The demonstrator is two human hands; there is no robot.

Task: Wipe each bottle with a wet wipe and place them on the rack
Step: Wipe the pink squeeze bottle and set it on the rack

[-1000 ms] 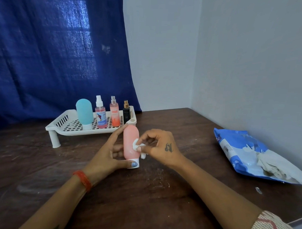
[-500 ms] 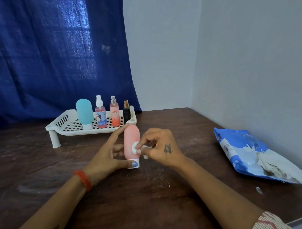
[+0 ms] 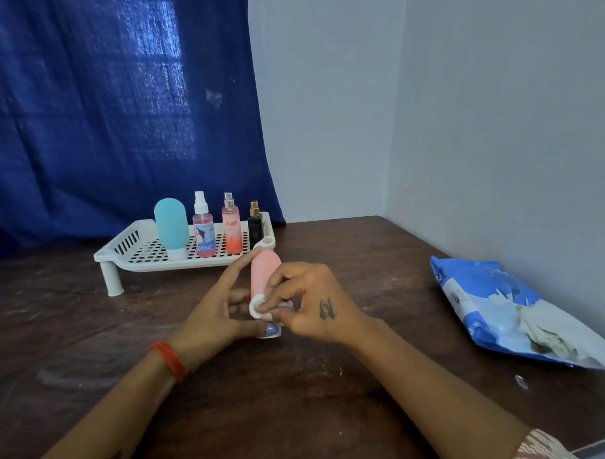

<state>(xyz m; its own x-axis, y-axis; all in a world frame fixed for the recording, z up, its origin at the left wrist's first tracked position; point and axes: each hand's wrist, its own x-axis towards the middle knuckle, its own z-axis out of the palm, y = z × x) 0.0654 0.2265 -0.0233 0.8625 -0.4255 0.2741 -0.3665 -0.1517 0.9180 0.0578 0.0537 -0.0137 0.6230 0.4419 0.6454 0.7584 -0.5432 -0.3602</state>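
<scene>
I see a pink bottle (image 3: 264,272) standing cap-down and upright just in front of the white perforated rack (image 3: 141,249), with a small folded wet wipe (image 3: 257,306) pressed against its lower front. On the rack stand four bottles in a row: a teal bottle (image 3: 170,224) cap-down, a pink spray bottle (image 3: 202,231), an orange-pink mist bottle (image 3: 231,230) and a small black bottle (image 3: 255,226). A blue wipe pack (image 3: 497,304) lies flat on the worktop, well apart to the right.
</scene>
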